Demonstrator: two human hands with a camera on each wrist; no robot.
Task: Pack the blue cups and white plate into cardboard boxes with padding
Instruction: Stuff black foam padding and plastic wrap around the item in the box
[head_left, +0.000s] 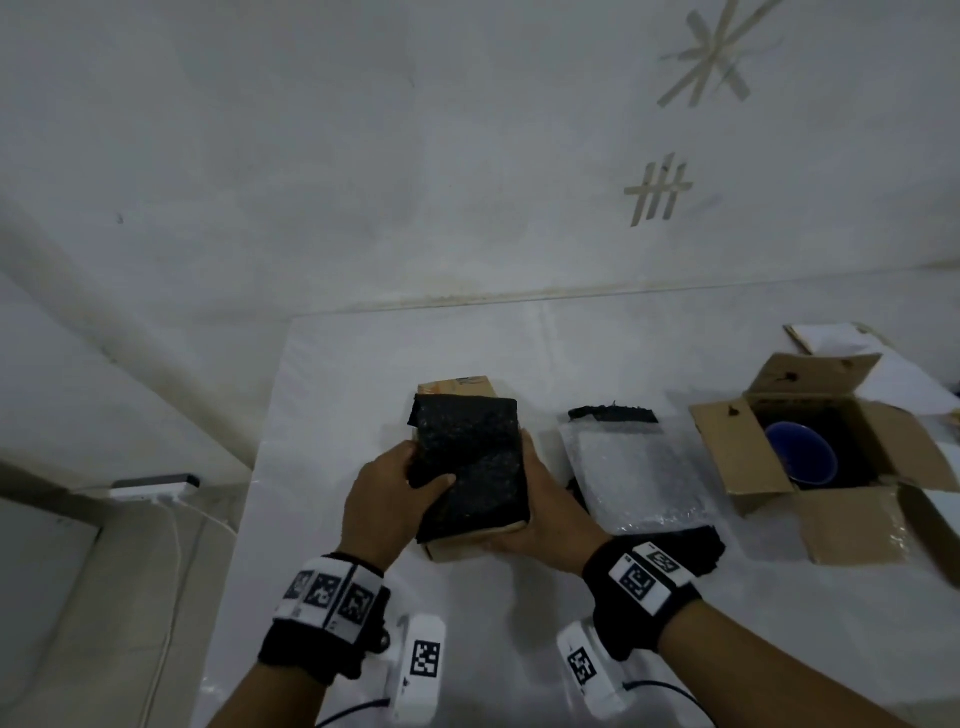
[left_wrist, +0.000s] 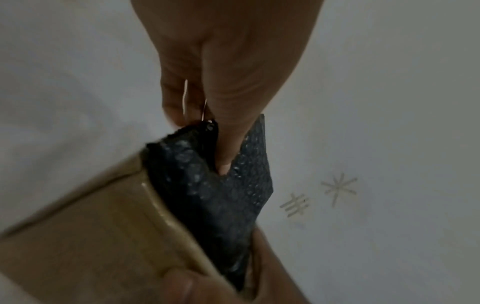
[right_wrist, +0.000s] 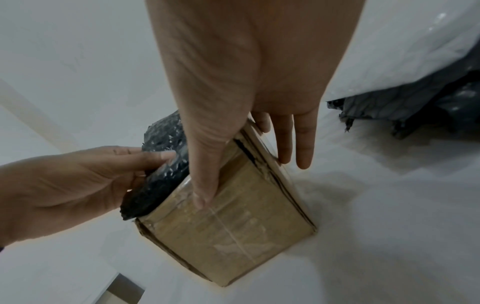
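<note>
A small cardboard box (head_left: 457, 545) (right_wrist: 228, 236) (left_wrist: 91, 236) stands near the middle of the white table (head_left: 467, 353). A black padding sheet (head_left: 467, 457) (left_wrist: 221, 205) (right_wrist: 161, 164) lies over its top. My left hand (head_left: 421, 467) (left_wrist: 202, 131) pinches the sheet's left edge, thumb pressed into its upper face. My right hand (head_left: 535, 499) (right_wrist: 246, 181) grips the box's right side, thumb on the near face. At the right, a blue cup (head_left: 802, 457) sits in a larger open cardboard box (head_left: 748, 457) lined with black. No white plate is in view.
Between the two boxes lies clear bubble wrap (head_left: 634, 478) on more black padding (head_left: 613, 413). A flat cardboard piece (head_left: 831, 338) lies at the far right back. The table's left edge drops to a floor with a grey device (head_left: 156, 486) and cable. A wall rises behind.
</note>
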